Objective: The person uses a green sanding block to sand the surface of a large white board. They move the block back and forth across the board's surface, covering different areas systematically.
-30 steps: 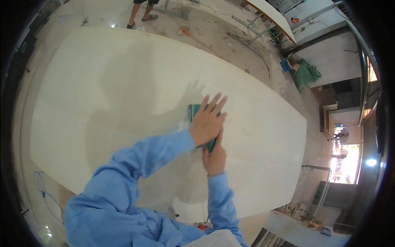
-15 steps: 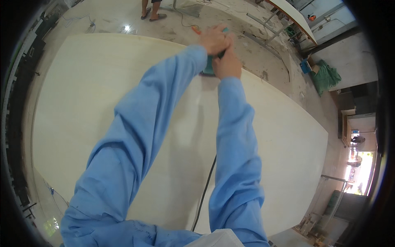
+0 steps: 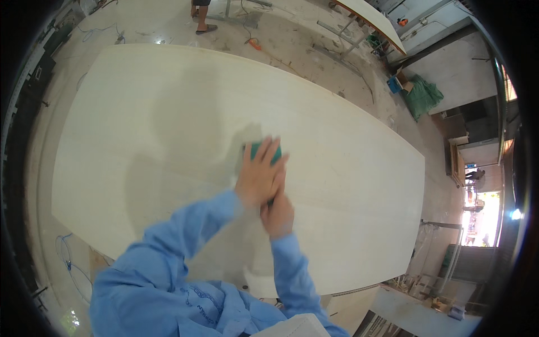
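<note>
A large pale board [image 3: 348, 208] lies flat before me. Near its middle rests a green electric sander [image 3: 275, 155], mostly covered by my hands. My left hand [image 3: 258, 177] lies flat on top of the sander, fingers stretched forward and slightly apart. Just behind it, my right hand [image 3: 278, 216] is closed around the sander's rear part, its thumb side against the left hand. Blue sleeves cover both my arms. The sander's grip is largely hidden.
Beyond the far edge stand a person's legs [image 3: 202, 17], and an orange object [image 3: 254, 44] lies on the floor by a cable. Another board on a metal frame [image 3: 373, 19] is at the far right, near a green sack [image 3: 422, 96]. Blue tubing [image 3: 68, 261] lies at left.
Both hands have drawn the sander back from the board's far edge to near its middle. My arms are now bent, and the view has shifted.
</note>
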Tool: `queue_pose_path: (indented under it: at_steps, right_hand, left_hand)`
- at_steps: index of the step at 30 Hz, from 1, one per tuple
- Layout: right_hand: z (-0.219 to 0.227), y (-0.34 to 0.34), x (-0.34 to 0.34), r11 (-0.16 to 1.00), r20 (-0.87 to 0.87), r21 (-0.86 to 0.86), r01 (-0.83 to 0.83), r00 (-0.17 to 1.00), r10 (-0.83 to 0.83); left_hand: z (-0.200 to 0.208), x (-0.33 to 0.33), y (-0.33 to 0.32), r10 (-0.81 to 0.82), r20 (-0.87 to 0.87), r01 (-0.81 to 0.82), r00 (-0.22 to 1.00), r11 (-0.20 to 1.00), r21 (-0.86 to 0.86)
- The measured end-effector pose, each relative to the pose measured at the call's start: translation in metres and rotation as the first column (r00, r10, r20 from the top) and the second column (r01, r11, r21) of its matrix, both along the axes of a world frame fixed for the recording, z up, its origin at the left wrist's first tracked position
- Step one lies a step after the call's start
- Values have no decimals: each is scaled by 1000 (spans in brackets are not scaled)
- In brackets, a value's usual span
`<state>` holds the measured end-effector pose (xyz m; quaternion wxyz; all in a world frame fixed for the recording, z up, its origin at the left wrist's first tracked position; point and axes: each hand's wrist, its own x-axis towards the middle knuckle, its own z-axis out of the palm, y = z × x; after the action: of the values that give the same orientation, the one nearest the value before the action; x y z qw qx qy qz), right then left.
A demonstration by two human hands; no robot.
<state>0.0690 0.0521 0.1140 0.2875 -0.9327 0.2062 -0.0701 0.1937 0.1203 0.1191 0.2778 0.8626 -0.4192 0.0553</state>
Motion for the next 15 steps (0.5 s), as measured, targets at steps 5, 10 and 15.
queue_pose_path:
  at_steps: [5, 10, 15]
  right_hand:
    - [17, 42, -40, 999, 55, 31, 10, 998, -11]
    - [8, -42, 95, 999, 84, 13, -51, 995, 50]
    - [-8, -140, 263, 992, 107, -118, -41, 993, 54]
  left_hand:
    - [19, -44, 43, -73, -269, 60, 960, 997, -55]
    - [-3, 87, -35, 36, -44, -42, 998, 991, -126]
    - [-33, 253, -134, 103, 70, -95, 992, 989, -115]
